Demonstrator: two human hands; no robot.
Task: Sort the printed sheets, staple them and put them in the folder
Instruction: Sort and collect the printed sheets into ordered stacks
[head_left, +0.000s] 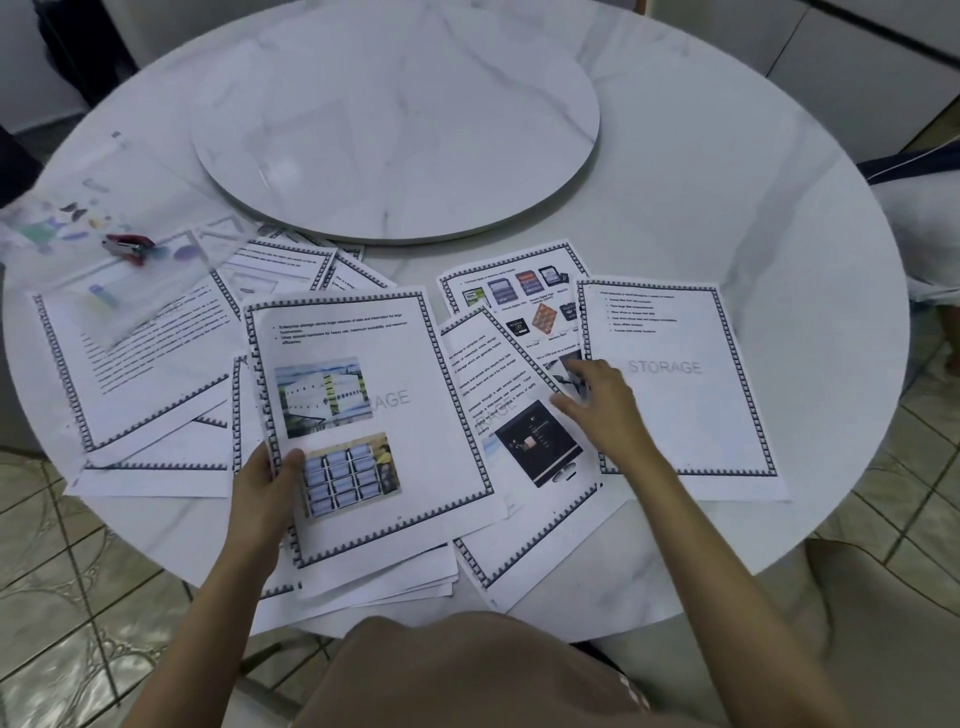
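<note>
Where the round table (727, 182) fills most of the view, its top is smooth, white and grey-veined like marble, with a faint gloss. A thinner round turntable (395, 119) of the same veined finish sits raised on its far half. Printed sheets (675, 384), flat white rectangles each framed by a dark notched border, lie fanned and overlapping across the near half of the table. Some carry small colour photographs, and several show a pale grey "STORAGE" watermark. At the far left a transparent plastic folder (104, 218), glossy and slightly creased, lies tilted over several of the sheets. Blurred coloured shapes show on or through it. Near the table's front edge a loosely squared stack (363, 405) of sheets is held slanted above the others, its lower edges projecting past the rim. The left hand (262, 493) grips this stack at its lower left side, thumb pressed on the top page and fingers curled beneath. The right hand (597, 410) lies palm down with fingers extended and slightly spread, fingertips touching the overlapping loose sheets beside the stack and clasping nothing. A small red stapler (127, 244) rests on the folder. Beige tiled floor (62, 597) shows below the rim.
</note>
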